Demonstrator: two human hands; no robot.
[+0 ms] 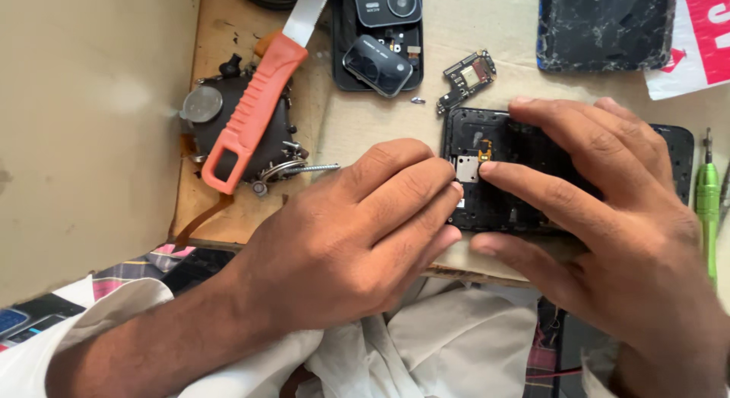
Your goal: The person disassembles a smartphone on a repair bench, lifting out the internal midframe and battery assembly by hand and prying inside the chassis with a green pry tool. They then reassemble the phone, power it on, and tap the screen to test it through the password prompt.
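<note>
- Far left: dark round device on the brown board, an orange-handled tool lying across it, a long screw just beside.
- Left hand: fingers curled, tips narrow against the left edge of the opened phone, touching a small silver part.
- Above: a black phone back with a loose camera cover, and a small circuit board.
- Right hand: spread over the opened phone, forefinger on the silver part, thumb under the near edge, holding the phone.
- Top right: cracked screen.
- Far right: green screwdriver.
</note>
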